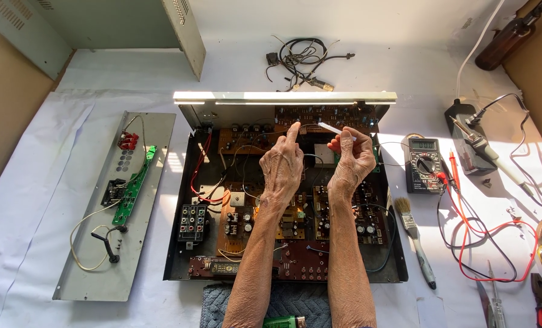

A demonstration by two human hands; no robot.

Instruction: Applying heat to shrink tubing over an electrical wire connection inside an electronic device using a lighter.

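A bench (404,54) covered in white paper or cloth fills almost the whole view, its sheets overlapping and creased on the left side. Strong sunlight falls across it, bright over the top and right, throwing sharp, dark shadows toward the lower left. Brown cardboard-like walls (7,109) close in the left edge and the upper right corner. At the near edge of the bench lies a dark blue-grey knitted cloth (295,304). No floor or window shows.
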